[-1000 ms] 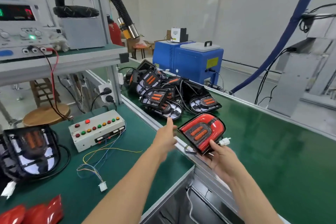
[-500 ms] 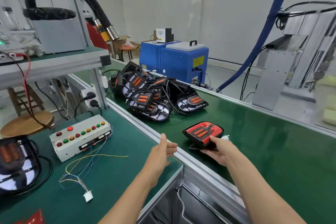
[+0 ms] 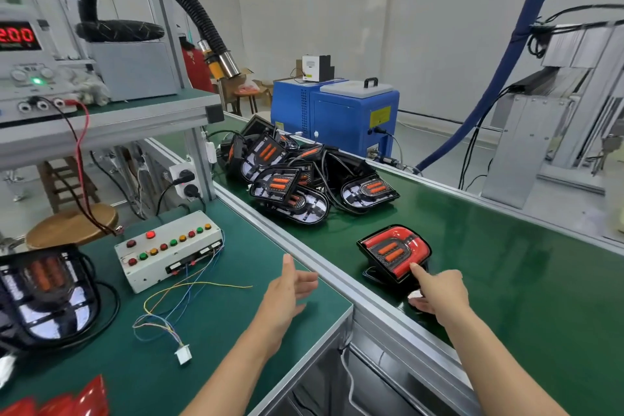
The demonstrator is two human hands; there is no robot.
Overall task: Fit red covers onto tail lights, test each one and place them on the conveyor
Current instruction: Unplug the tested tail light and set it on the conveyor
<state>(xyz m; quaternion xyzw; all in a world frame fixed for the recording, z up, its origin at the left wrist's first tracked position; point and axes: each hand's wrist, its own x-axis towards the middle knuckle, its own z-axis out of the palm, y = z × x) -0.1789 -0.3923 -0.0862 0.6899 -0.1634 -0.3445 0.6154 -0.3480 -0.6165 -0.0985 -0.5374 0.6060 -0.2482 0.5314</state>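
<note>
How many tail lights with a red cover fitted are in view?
1. The covered light lies on the conveyor, with the right hand touching its near edge. Lights in the pile look uncovered; some are hidden.

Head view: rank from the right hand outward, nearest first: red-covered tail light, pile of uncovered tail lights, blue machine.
From the right hand:
1. Red-covered tail light, on the conveyor belt, forefinger at its near edge.
2. Pile of uncovered tail lights, further up the belt, to the left.
3. Blue machine, beyond the conveyor's far rail.
</note>
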